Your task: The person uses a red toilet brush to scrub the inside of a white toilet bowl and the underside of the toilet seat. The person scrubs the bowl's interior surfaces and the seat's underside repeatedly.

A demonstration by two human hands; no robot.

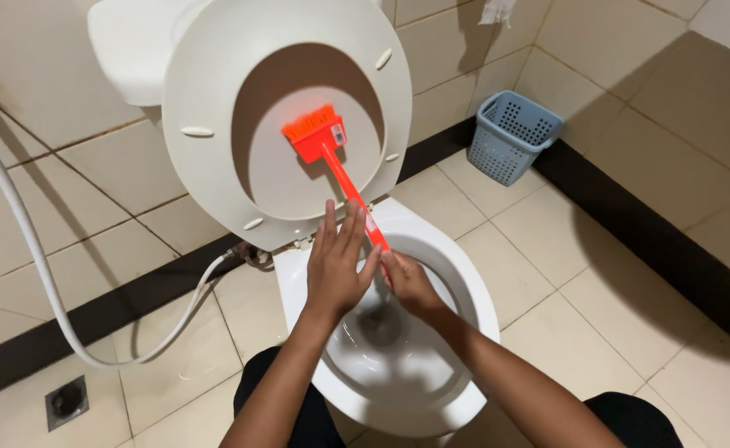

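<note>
Right hand (409, 280) is closed around the lower end of the orange brush handle (355, 195), fingers wrapped, grip low over the toilet bowl (464, 274). Left hand (336, 261) is open, fingers straight and together, pointing up toward the lid; fingertips lie against the handle just above the right hand, palm not wrapped on it. Both hands touch or nearly touch each other at the handle.

Orange brush (315, 133): head up, bristles pressed flat on the inside of the raised toilet lid (299, 166), seen through the opening of the raised seat ring (207, 99). Handle runs diagonally down-right from head to the hands.

Bowl is open below the hands, water and shadow at the bottom. Both forearms cross the front rim; dark clothed knees sit either side of the bowl front.

Edges and room: tiled wall close on the left with white hose (25, 241) running down and curving to the toilet base. Floor drain (67, 401) bottom left. Blue-grey perforated basket (513, 134) stands in the far right corner, well apart from the hands. Tiled floor to the right of the bowl is open up to the dark wall skirting.
</note>
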